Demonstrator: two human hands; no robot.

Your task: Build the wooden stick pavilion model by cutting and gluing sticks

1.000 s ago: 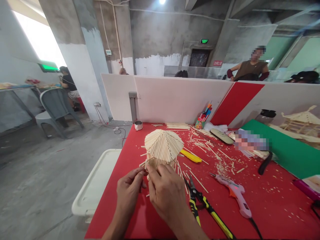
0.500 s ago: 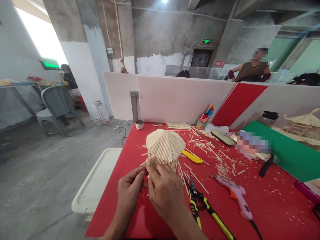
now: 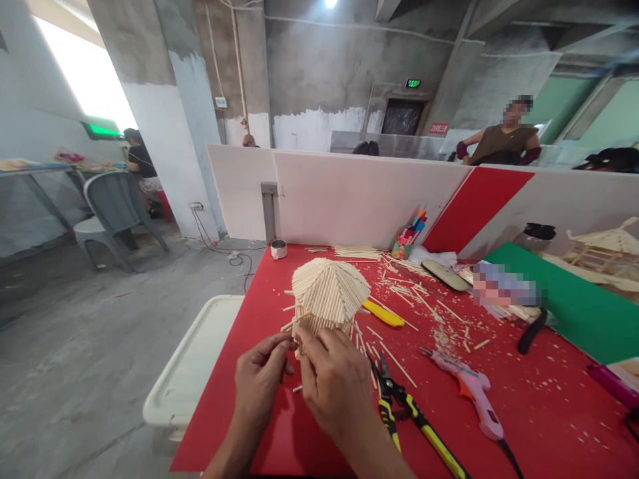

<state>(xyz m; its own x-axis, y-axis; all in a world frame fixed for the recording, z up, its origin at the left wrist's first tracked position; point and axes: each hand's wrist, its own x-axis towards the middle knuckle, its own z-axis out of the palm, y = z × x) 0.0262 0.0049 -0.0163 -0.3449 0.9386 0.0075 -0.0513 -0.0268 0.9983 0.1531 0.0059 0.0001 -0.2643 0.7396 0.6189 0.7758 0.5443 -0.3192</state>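
A small model house [image 3: 330, 289] of pale wooden sticks, with a fanned stick roof, stands on the red table in front of me. At its near left corner my left hand [image 3: 264, 372] is closed, thumb and forefinger pinched together. Whatever lies in that pinch is too small to make out. My right hand [image 3: 339, 376] reaches over the near side of the model, its fingers bent down and closed by the left fingertips. It covers part of the model's front, and what its fingertips grip is hidden.
Yellow-handled shears [image 3: 394, 392], a pink glue gun [image 3: 472, 386] and a yellow utility knife [image 3: 384, 313] lie to the right. Loose sticks [image 3: 399, 366] and chips are scattered there. A tape roll [image 3: 278, 249] and a pen cup [image 3: 402, 247] stand by the white partition [image 3: 359, 199].
My right hand has shifted slightly to the right, away from the left fingertips, and uncovers a little more of the model's front. My left hand stays almost still.
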